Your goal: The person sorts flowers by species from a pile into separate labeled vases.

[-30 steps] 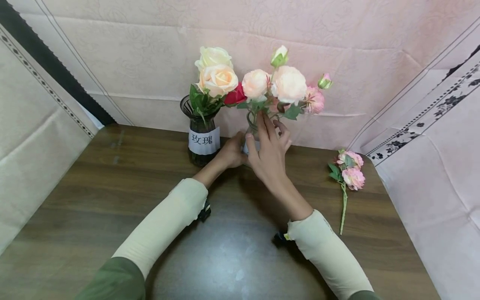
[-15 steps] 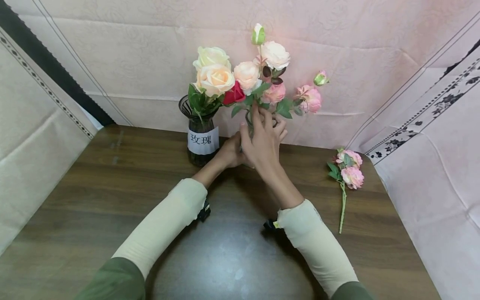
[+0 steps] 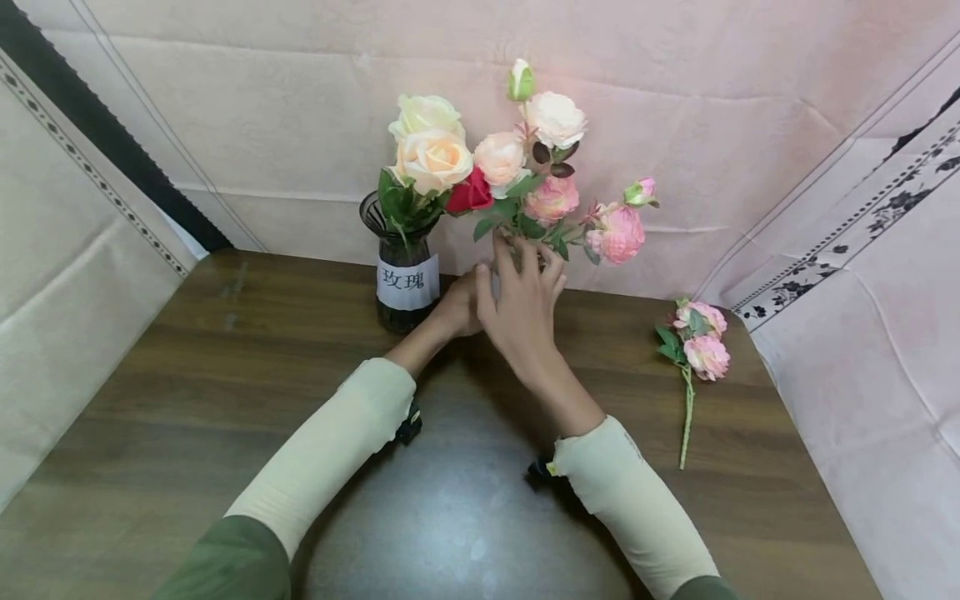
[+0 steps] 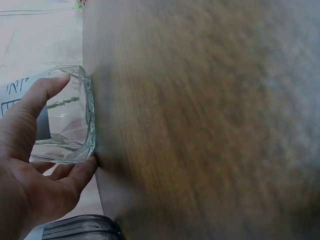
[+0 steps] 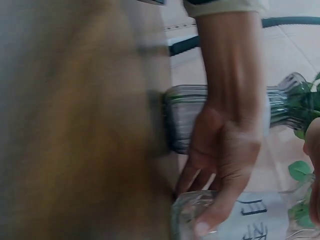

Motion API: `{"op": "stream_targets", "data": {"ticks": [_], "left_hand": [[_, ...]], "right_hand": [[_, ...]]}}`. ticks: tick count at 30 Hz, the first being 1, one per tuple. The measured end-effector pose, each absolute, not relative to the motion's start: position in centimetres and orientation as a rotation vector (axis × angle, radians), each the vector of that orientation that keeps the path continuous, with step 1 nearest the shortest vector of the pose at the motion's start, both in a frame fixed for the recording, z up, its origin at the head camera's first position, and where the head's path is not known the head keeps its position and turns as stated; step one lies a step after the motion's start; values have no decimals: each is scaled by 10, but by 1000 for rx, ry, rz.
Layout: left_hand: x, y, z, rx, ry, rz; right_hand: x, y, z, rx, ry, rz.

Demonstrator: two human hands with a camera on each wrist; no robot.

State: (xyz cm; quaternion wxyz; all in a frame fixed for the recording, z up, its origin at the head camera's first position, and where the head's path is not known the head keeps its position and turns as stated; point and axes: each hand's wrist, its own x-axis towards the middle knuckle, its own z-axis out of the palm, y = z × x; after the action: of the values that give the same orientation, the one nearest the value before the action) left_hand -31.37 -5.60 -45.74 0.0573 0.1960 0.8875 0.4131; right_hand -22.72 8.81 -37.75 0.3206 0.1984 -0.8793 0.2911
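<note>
My left hand (image 3: 459, 307) grips a clear glass vase (image 4: 67, 120) low down, thumb on one side and fingers on the other. The vase bears a white label with dark characters (image 5: 255, 215) and stands on the table. At its mouth, my right hand (image 3: 521, 312) has its fingers bent around the stems of pink and pale peach flowers (image 3: 551, 200); leaves hide the fingertips. A white bud (image 3: 520, 82) rises highest, and a pink bloom (image 3: 621, 235) leans out to the right. Green stem (image 4: 64, 103) shows through the glass.
A dark ribbed glass vase (image 3: 396, 318), labelled 玫瑰, stands just left of my left hand, holding cream, peach and red roses (image 3: 433, 160). A pink flower spray (image 3: 705, 354) lies on the wooden table (image 3: 225, 400) at right. A pale patterned cloth (image 3: 262, 108) hangs behind.
The pale blooms and white bud have swung up and left, then dropped slightly; the rightmost bloom has sunk lower. My right hand has shifted a little left, while my left hand stays on the vase.
</note>
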Motion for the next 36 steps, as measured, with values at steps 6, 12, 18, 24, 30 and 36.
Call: {"op": "stream_targets", "data": {"ticks": [6,12,18,24,30,36], "left_hand": [[-326,-44,-463,425,2732,1191],[-295,-41,-433,387,2653,1378],[-284,-41,-427,387,2655,1405],[-282,-43,-427,370,2643,1420],[-281,-44,-426,359,2638,1411],[-288,-44,-432,365,2636,1401]], "right_hand": [[-218,106,-396,553,-2023,968],[-219,130,-404,341,-2020,1279],[-229,145,-405,242,-2008,1486],[-245,147,-401,166,-1954,1585],[-265,143,-391,69,-1792,1859],[-274,141,-385,4,-1726,1997]]}}
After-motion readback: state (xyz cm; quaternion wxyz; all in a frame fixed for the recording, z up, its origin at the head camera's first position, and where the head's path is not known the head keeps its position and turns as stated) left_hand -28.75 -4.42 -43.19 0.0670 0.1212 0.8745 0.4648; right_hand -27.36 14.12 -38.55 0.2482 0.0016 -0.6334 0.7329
